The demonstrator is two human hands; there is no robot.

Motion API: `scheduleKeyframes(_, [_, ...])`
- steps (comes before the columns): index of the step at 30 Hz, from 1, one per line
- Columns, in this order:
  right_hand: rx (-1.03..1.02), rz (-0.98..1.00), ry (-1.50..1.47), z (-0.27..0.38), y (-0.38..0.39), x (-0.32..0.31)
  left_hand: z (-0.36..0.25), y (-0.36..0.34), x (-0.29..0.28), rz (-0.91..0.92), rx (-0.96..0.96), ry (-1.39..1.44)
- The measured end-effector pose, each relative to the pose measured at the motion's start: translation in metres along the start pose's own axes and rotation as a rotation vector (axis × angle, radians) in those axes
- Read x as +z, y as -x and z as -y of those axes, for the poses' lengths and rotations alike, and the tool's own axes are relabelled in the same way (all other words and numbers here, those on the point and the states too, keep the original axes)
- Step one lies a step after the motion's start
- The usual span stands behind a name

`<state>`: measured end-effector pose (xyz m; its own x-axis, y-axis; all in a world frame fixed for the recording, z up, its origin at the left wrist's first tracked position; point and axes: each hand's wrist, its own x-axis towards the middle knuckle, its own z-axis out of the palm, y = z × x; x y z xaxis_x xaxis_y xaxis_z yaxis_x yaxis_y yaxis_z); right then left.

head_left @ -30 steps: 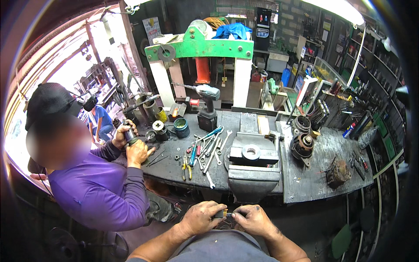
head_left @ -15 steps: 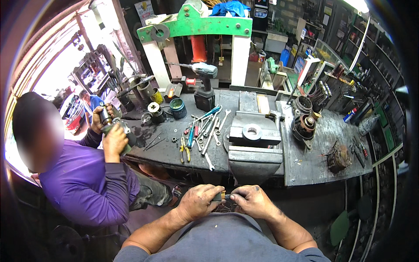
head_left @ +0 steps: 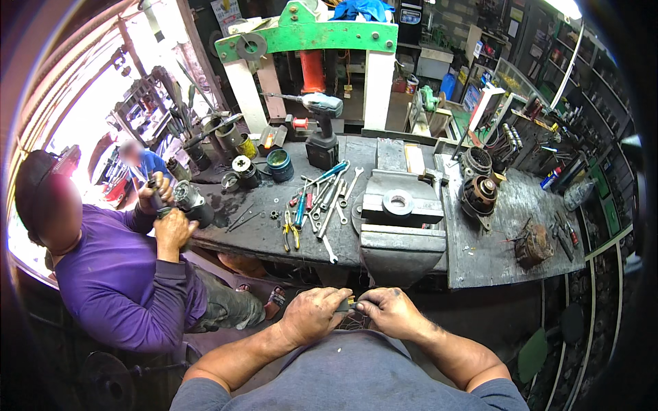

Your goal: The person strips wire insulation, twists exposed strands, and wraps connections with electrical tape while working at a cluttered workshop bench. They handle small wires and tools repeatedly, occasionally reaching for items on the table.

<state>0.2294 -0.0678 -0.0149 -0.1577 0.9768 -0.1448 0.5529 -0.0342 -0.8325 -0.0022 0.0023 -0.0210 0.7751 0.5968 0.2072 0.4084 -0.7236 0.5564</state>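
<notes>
The left hand point(head_left: 317, 315) and right hand point(head_left: 394, 313) pinch a small dark-and-yellow piece point(head_left: 350, 301) between them, before the shirt point(head_left: 343, 373), while a vise point(head_left: 403, 241) bearing a metal ring point(head_left: 397, 202) juts from the bench point(head_left: 264, 236) beside scattered wrenches point(head_left: 332, 211).

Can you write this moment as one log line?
left hand: gripping small dark-and-yellow piece | right hand: pinching at its right end | workbench: vise, pale ring, upright drill

Strong glare through the opening point(head_left: 75, 113) at left; lamp point(head_left: 565, 8) lit, upper right. I see dark shelves point(head_left: 588, 90) along the right side, a worn grey bench point(head_left: 480, 264), a green-and-white frame point(head_left: 329, 40) behind it.
</notes>
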Motion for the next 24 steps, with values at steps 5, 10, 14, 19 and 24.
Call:
scheduleKeyframes(5, [0.035, -0.048, -0.145, 0.013, -0.013, 0.001, -0.001, -0.020, -0.017, 0.002, -0.054, 0.131])
scheduleKeyframes(10, [-0.136, -0.022, -0.333, -0.005, -0.002, -0.013, 0.007, -0.006, -0.063, -0.313, -0.220, 0.644])
scheduleKeyframes(14, [-0.291, 0.135, -0.239, -0.035, 0.004, -0.004, 0.004, 0.019, -0.062, -0.502, -0.107, 1.397])
scheduleKeyframes(19, [-0.093, 0.172, -0.127, -0.031, 0.015, 0.021, -0.044, 0.046, 0.006, -0.291, -0.345, 2.091])
scheduleKeyframes(24, [-0.162, 0.400, -0.111, -0.054, 0.029, 0.023, -0.072, 0.079, 0.006, -0.578, -0.346, 1.852])
